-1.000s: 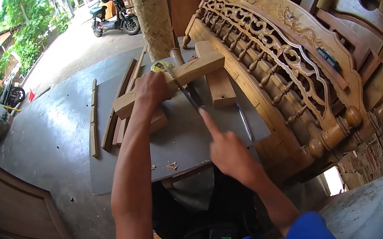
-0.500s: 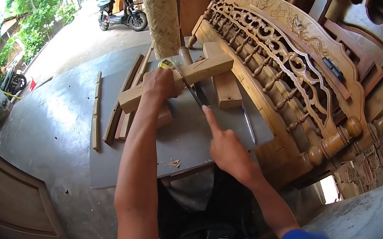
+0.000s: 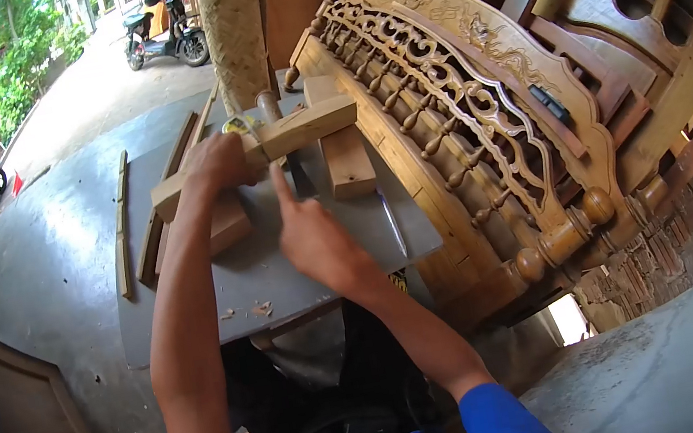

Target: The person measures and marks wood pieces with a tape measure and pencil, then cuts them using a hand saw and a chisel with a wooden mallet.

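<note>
A squared wooden beam (image 3: 307, 126) lies across two wood blocks on a grey work table (image 3: 200, 321). My left hand (image 3: 220, 160) is closed over the beam, pressing it down left of its middle. My right hand (image 3: 314, 238) grips a handsaw, its index finger stretched along the narrow blade (image 3: 263, 152), which crosses the beam just right of my left hand. The saw's handle is hidden in my fist. Under the beam sits one support block (image 3: 349, 164) at right, another block (image 3: 227, 224) at left. Behind the beam stands out a wooden tool handle (image 3: 267, 105); a dark flat blade (image 3: 301, 178) shows in front.
A yellow tape measure (image 3: 238, 125) is beyond my left hand. Wood strips (image 3: 124, 220) lie at left, a pen-like rod (image 3: 393, 223) at right, shavings (image 3: 262, 309) near the front edge. A carved wooden bench panel (image 3: 467, 61) stands close on the right.
The whole view has swung, so everything sits farther left. My right hand has come closer to the beam, and less of the saw blade shows in front of it. My left hand stays on the beam.
</note>
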Demonstrator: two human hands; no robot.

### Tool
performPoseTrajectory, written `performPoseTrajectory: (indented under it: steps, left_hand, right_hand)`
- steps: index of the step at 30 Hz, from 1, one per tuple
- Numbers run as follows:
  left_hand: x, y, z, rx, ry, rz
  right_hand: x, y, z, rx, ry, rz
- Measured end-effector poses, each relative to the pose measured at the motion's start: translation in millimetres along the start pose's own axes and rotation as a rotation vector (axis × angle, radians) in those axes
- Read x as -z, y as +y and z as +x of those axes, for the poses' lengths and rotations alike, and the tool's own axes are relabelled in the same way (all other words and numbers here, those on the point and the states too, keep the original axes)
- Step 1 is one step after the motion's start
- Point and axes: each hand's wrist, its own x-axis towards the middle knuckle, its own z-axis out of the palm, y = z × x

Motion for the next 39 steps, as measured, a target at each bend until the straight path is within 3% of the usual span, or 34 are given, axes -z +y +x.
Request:
performPoseTrajectory:
  steps: [3,6,9,11,13,16,21,24,28,30,33,36,38,39]
  left_hand:
    - [-2.3,1.0,0.5,0.057,0.006,-0.044]
    - [-4.6,-1.9,5.4,0.098,0.04,-0.073]
    - [-1.5,-1.2,2.1,0.089,-0.038,-0.101]
    - [9.2,0.1,3.4,0.102,-0.112,-0.047]
    - [12.5,4.4,3.8,0.128,-0.172,-0.039]
    - [6.9,0.1,1.0,0.12,-0.152,-0.048]
    - [1.4,-1.0,7.0,0.143,-0.076,-0.099]
    - [2.8,-2.2,11.8,0.196,-0.091,-0.126]
    - [19.1,2.3,7.9,0.236,-0.284,-0.139]
    - [18.7,0.5,9.8,0.237,-0.318,-0.156]
    - [16.1,-1.1,13.2,0.216,-0.294,-0.147]
    - [12.5,-4.0,13.0,0.203,-0.27,-0.147]
    - [1.7,-11.4,23.1,0.185,-0.27,-0.163]
    - [10.3,-7.6,21.3,0.238,-0.362,-0.158]
  right_hand:
    - [11.0,-5.9,68.0,0.036,-0.051,-0.035]
    - [6.2,-12.5,82.6,0.027,-0.012,-0.082]
    - [-13.4,-3.1,50.8,0.084,0.125,0.018]
    - [-10.2,-0.4,1.2,0.061,0.102,0.134]
    - [-5.8,4.8,-40.8,-0.033,-0.002,0.003]
    - [2.6,-1.1,-41.6,-0.064,-0.043,-0.036]
    - [-7.4,-3.8,69.9,0.104,0.149,0.02]
    - [-9.6,-19.4,97.4,0.049,0.149,-0.02]
    - [-2.2,-2.4,1.6,0.06,0.101,-0.01]
    - [4.4,5.8,-50.2,-0.057,-0.035,-0.016]
    - [10.1,0.6,-28.5,-0.01,-0.004,-0.025]
    - [0.7,-3.2,60.3,0.135,0.088,0.02]
    - [-11.4,-3.0,79.7,0.181,0.163,0.002]
    - [-16.9,-2.1,76.4,0.194,0.196,-0.009]
